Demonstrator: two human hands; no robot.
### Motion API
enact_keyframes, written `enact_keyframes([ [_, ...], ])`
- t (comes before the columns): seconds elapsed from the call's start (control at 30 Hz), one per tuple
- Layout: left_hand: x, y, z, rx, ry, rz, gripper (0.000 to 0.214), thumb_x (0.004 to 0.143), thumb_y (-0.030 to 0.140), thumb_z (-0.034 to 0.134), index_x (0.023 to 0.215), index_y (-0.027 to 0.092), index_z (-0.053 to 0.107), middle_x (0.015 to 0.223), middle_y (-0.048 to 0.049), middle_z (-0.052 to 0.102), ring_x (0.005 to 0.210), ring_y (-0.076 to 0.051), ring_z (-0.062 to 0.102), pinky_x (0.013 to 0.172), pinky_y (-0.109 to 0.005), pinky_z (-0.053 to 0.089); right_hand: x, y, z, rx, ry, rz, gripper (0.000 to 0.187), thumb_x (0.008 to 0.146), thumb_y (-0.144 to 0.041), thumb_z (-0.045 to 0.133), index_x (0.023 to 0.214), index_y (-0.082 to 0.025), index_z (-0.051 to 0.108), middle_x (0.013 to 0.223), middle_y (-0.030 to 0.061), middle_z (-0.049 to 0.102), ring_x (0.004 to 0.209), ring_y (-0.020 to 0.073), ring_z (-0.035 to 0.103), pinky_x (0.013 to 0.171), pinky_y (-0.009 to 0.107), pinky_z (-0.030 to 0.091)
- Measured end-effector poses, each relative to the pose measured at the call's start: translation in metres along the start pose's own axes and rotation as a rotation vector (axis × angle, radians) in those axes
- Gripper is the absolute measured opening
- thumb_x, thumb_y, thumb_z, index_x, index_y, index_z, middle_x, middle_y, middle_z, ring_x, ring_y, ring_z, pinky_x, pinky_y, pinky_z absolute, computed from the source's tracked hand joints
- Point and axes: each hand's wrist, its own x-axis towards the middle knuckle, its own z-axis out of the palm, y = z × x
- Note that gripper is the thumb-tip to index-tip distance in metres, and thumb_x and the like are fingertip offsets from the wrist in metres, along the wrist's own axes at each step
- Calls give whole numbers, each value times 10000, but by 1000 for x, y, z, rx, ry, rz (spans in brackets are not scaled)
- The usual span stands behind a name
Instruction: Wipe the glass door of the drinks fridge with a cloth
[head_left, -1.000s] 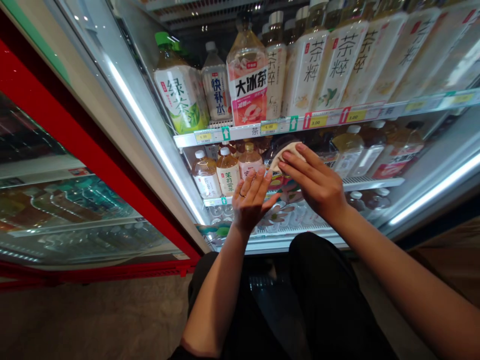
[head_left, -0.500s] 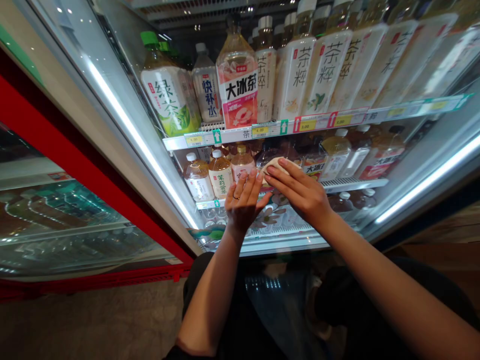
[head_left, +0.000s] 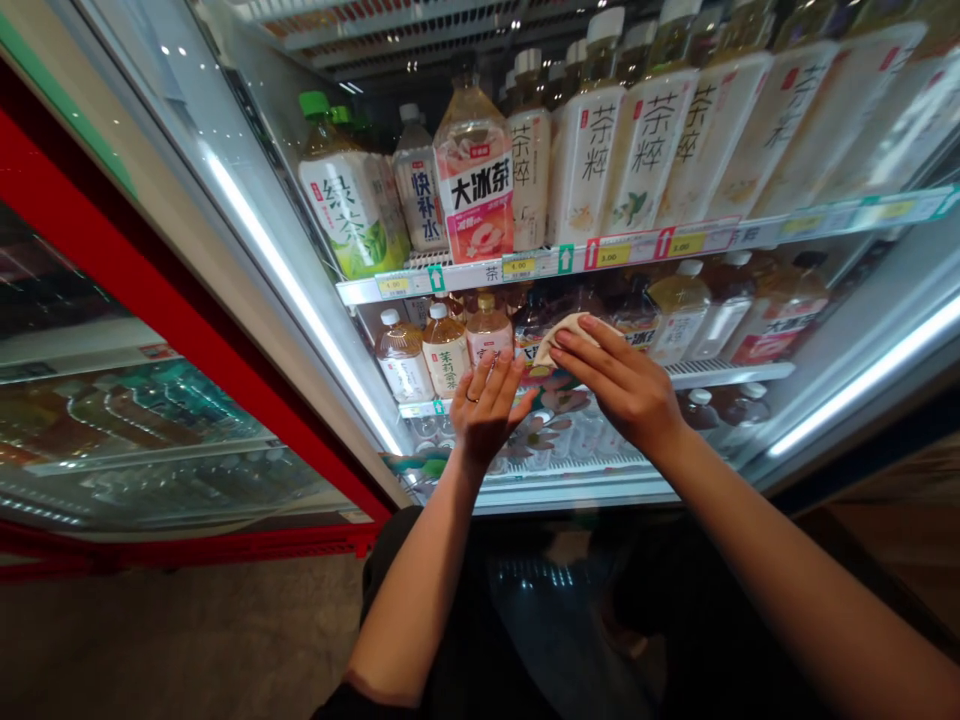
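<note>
1. Pressing a pale folded cloth [head_left: 571,335] under the right hand [head_left: 619,385], fingers held together and lying across it. I can't see a proper pinch, and the thumb's hidden, so I can't tell if it's gripped. The cloth sits at about 10 o'clock from that hand.
2. Left hand [head_left: 487,410] is open and empty, fingers spread, palm toward the glass, with a ring [head_left: 471,397] on one finger. The cloth is just beside it at 2 o'clock, not touching.
3. Dark trousers [head_left: 416,610] show at 6 o'clock, below both arms.
4. Both hands look right up against the glass door [head_left: 247,250] of a drinks fridge. The red frame [head_left: 135,235] of the next door is at 9 o'clock.
5. Behind the glass at 11 o'clock, on the lower shelf, is a bottle of jasmine tea [head_left: 445,352].
6. Further up at 12 o'clock, a price strip [head_left: 562,260] runs along the upper shelf, with a peach iced tea bottle [head_left: 474,175] above it, a green-capped green tea bottle [head_left: 352,215] at 11 o'clock and a row of pale tea bottles [head_left: 645,150] at 1 o'clock.
</note>
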Motion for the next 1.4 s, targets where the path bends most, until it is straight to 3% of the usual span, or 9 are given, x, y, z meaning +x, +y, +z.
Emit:
enact_keyframes([
  [0.23, 5, -2, 1, 39, 76, 77, 682, 1025, 392, 728, 1649, 198, 533, 1487, -125, 715, 1567, -230, 511, 1400, -362, 239, 8, 0, 3, -1, 94, 84, 721, 1115, -75, 497, 1718, -437, 337, 1600, -17, 642, 1565, 260, 522, 1283, 493, 551],
  [0.43, 12, 9, 0, -39, 50, -5, 747, 1024, 366, 733, 1699, 208, 454, 1560, -123, 659, 1595, -257, 475, 1403, -418, 261, 2, 0, -5, -18, -8, -8, 740, 1092, -32, 537, 1741, -314, 322, 1579, 65, 661, 1563, 253, 527, 1287, 460, 544],
  [0.67, 31, 25, 6, -126, 40, -34, 828, 1039, 263, 692, 1760, 216, 287, 1612, -101, 608, 1598, -232, 470, 1396, -389, 284, 1, 6, -6, -61, 127, 102, 699, 1118, -78, 497, 1709, -428, 369, 1637, -19, 602, 1567, 261, 519, 1299, 478, 532],
  [0.8, 35, 31, 10, -108, 10, -82, 801, 1043, 207, 629, 1761, 214, 276, 1637, -95, 572, 1607, -237, 454, 1410, -407, 244, -2, 9, -7, -35, 75, 42, 712, 1110, -82, 525, 1722, -399, 347, 1596, 6, 639, 1543, 269, 549, 1277, 484, 555],
  [0.97, 33, 33, 12, 7, 9, -42, 722, 1054, 254, 599, 1733, 183, 365, 1603, -90, 599, 1611, -219, 443, 1423, -387, 164, -10, 27, -19, -48, -6, -58, 753, 1077, -36, 586, 1721, -348, 355, 1556, 24, 673, 1509, 243, 586, 1269, 422, 561],
  [1.13, 36, 31, 16, 91, 48, -4, 693, 1088, 326, 533, 1737, 165, 349, 1642, -71, 556, 1678, -166, 265, 1423, -345, 122, -8, 32, -11, 9, 97, -53, 674, 1114, -86, 536, 1717, -343, 377, 1588, 18, 649, 1563, 233, 525, 1317, 435, 506],
  [1.3, 26, 25, 21, 52, -40, -14, 726, 1081, 353, 562, 1751, 197, 331, 1702, -69, 492, 1691, -194, 238, 1425, -353, 65, -13, 33, -15, 93, -18, -61, 686, 1119, -111, 548, 1725, -366, 352, 1606, -9, 636, 1558, 220, 535, 1334, 411, 482],
  [1.4, 21, 23, 21, 48, -93, -14, 711, 1080, 339, 568, 1746, 214, 355, 1711, -72, 487, 1693, -201, 238, 1424, -361, 30, -19, 34, -18, 103, -12, -10, 691, 1119, -98, 535, 1715, -401, 360, 1622, -22, 623, 1576, 218, 514, 1342, 427, 470],
])
